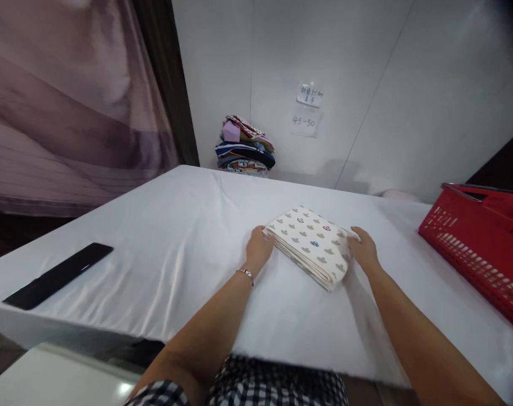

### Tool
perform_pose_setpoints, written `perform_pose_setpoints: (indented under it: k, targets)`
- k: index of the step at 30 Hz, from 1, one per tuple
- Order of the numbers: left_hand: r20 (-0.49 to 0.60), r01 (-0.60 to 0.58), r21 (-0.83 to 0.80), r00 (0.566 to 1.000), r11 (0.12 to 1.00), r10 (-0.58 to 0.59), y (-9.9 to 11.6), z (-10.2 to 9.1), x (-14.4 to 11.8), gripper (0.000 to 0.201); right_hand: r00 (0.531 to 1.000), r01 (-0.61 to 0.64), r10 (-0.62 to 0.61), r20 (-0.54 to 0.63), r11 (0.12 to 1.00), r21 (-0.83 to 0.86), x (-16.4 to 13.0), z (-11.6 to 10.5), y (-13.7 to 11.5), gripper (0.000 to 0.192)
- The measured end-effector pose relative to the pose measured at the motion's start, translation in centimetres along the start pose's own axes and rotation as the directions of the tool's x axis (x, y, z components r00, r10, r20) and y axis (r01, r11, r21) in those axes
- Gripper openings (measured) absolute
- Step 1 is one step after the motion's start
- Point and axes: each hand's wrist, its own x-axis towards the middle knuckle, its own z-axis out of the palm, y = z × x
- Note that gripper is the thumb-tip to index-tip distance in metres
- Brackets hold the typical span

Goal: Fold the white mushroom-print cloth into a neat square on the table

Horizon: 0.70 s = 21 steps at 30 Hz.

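Observation:
A folded cream cloth with grey cloud-like shapes and a few small red and blue motifs lies in a thick, many-layered bundle. My left hand closes on its left corner, with a bracelet around the wrist. At the opposite side, my right hand pinches the right corner. The layered folds show along the near edge. Under the bundle is a white sheet spread over the table, slightly wrinkled at the front left.
A red plastic basket with a metal handle stands at the right. Behind the table's far edge is a stack of folded fabrics. A flat black object lies at the left. Paper notes hang on the wall.

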Motion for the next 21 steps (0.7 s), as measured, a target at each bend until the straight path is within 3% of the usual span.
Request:
perform_pose_setpoints:
  k: [3, 6, 9, 13, 15, 17, 21]
  targets:
    - [-0.054, -0.288, 0.109, 0.954, 0.951, 0.295, 0.3, -0.2, -0.1, 0.036, 0.987, 0.143, -0.144, 0.069, 0.989, 0.026, -3.9, 0.5, -1.7, 0.037]
    - [0.071, -0.53, 0.163, 0.848, 0.832, 0.526, 1.1, 0.4, -1.0, 0.035, 0.945, 0.287, -0.284, 0.162, 0.958, 0.007, -7.8, 0.4, -2.9, 0.034]
    - [0.198, -0.678, 0.155, 0.734, 0.719, 0.649, 1.7, 1.4, -1.9, 0.034, 0.905, 0.399, -0.383, 0.187, 0.916, -0.053, -10.8, -0.1, -3.2, 0.031]
    - [0.311, -0.785, 0.079, 0.605, 0.615, 0.733, 2.2, 2.4, -2.8, 0.032, 0.893, 0.433, -0.408, 0.189, 0.893, -0.121, -13.2, -0.7, -3.2, 0.032]
    - [0.357, -0.789, 0.047, 0.587, 0.613, 0.727, 2.4, 2.6, -3.0, 0.031, 0.893, 0.437, -0.405, 0.199, 0.886, -0.156, -13.7, -0.8, -3.3, 0.033]
    - [0.386, -0.776, 0.045, 0.594, 0.629, 0.706, 2.5, 2.7, -3.2, 0.031, 0.897, 0.428, -0.391, 0.205, 0.883, -0.191, -14.0, -0.7, -3.5, 0.033]
    - [0.383, -0.791, 0.062, 0.582, 0.609, 0.717, 2.5, 2.6, -3.2, 0.03, 0.894, 0.443, -0.41, 0.182, 0.872, -0.208, -14.1, -0.5, -3.9, 0.031]
